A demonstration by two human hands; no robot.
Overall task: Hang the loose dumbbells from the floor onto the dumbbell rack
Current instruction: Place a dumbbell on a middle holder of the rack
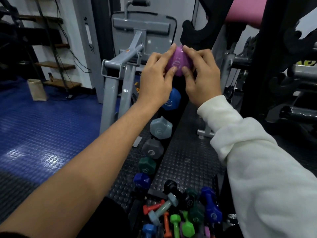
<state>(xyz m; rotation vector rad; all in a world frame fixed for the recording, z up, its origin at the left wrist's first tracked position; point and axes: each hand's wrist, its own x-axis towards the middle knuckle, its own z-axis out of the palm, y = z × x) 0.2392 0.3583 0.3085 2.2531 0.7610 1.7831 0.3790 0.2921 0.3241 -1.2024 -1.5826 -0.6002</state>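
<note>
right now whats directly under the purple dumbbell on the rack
Below the purple dumbbell, held by the left hand and right hand, hangs a blue dumbbell, then light grey-blue, grey, green and dark blue ones. The hands hide the rack slot.

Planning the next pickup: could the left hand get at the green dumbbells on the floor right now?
Probably not yet. The left hand and right hand both grip the purple dumbbell high at the rack; the green dumbbells lie unobstructed far below.

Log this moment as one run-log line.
step: placing purple dumbbell at rack top | left hand: gripping it | right hand: gripping it | floor pile: dumbbells remain
</note>
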